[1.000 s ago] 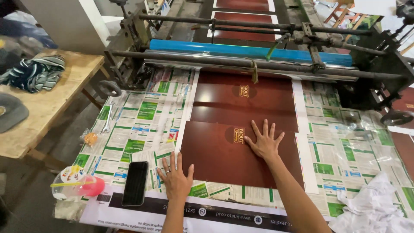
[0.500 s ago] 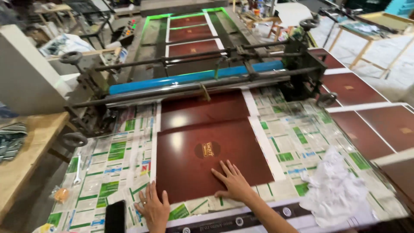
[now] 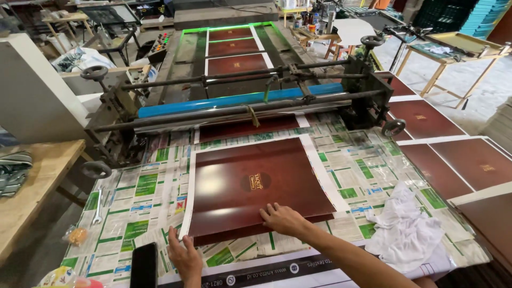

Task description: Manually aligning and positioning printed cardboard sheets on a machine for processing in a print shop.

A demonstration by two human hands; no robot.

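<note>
Here, both hands — left hand [image 3: 185, 255], right hand [image 3: 282, 218] — press flat, fingers spread, on the glossy maroon sheet [image 3: 250, 184].

A round dark emblem with gold lettering [image 3: 255, 182] is printed at the middle of the glossy maroon sheet [image 3: 240, 176] on the machine table. A dark-screened phone [image 3: 144, 265] is laid at the near left edge. A small gold label [image 3: 486, 167] is seen on a maroon sheet far right.

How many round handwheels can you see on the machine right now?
4 black round metal handwheels: far left, near left, far right, near right. Others may be hidden from this view.
</note>
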